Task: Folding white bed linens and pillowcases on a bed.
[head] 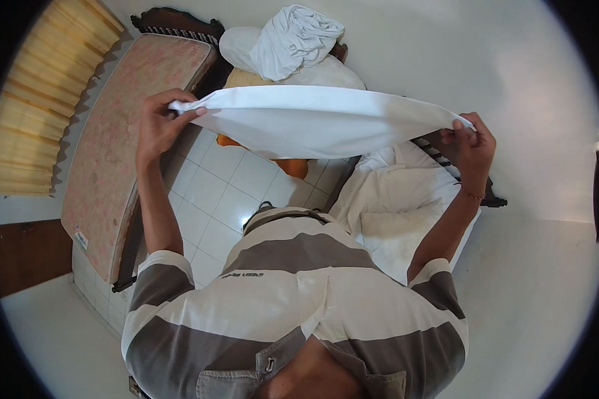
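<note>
A white cloth (pixel 319 117), perhaps a pillowcase or folded sheet, stretches across in front of my body. Its left corner is pinched between the thumb and fingers of my left hand (pixel 162 119). The opposite corner is in the grip of my right hand (pixel 471 142), which has a thin band on its wrist. The upper edge is pulled nearly straight, while the lower part sags between the hands. Behind and below it, orange cloth (pixel 293 167) shows partly; the rest is hidden.
On the left stands a bed with a bare pinkish patterned mattress (pixel 130 134), near yellow curtains (pixel 50 95). Rumpled white bedding (pixel 299 40) is heaped at the far side. To the right, a bed holds a pale pillow (pixel 399 227). White floor tiles (pixel 229 194) lie between.
</note>
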`<state>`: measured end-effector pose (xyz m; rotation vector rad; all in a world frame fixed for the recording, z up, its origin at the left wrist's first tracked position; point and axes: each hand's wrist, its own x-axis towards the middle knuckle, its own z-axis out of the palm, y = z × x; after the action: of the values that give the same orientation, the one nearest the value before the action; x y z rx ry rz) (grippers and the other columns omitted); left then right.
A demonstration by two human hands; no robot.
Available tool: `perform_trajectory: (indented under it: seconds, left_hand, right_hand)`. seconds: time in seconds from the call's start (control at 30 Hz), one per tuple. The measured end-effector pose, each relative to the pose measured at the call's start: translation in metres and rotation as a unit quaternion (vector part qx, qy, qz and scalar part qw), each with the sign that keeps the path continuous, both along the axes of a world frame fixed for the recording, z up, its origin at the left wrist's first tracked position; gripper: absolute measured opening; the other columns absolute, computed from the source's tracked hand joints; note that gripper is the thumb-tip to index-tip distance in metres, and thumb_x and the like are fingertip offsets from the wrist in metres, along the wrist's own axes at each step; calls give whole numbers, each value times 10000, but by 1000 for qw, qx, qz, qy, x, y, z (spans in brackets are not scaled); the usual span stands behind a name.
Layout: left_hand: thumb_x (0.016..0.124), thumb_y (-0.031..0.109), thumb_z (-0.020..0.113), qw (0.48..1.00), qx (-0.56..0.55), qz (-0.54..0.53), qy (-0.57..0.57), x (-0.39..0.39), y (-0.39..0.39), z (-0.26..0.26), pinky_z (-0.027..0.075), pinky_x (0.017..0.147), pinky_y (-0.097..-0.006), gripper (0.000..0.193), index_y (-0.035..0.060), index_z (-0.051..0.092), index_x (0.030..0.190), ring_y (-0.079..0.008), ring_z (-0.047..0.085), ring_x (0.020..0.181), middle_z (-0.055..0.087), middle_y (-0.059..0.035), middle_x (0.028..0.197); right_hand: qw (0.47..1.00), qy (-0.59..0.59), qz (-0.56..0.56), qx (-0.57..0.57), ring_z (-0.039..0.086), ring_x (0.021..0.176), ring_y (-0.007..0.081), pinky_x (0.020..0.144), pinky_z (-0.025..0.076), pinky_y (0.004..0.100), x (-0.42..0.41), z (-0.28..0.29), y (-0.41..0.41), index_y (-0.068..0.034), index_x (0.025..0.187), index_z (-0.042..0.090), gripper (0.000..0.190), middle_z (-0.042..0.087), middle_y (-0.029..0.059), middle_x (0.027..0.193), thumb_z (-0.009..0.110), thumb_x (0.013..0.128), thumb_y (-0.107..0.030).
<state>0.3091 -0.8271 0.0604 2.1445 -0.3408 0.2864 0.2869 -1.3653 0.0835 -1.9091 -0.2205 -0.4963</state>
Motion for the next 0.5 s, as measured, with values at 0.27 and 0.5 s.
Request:
perform_trajectory:
  seconds: [0.27,0.5]
  left_hand:
    - [863,36,701,998,0,20,-57,21,-5,-26,509,668,-275,102,-34,731,931,-146,640,734,686,-88,763]
    - [907,58,668,998,-54,19,-38,7,12,-16,482,599,-269,119,-41,731,927,-130,608,677,676,-73,754]
  right_hand:
    - [998,57,-26,5,591,599,78,539,478,207,15,-28,0,18,1017,646,133,651,29,731,614,962,-99]
    - [998,44,-12,49,620,614,85,551,491,226,11,-17,17,30,971,682,131,661,32,716,634,948,-89]
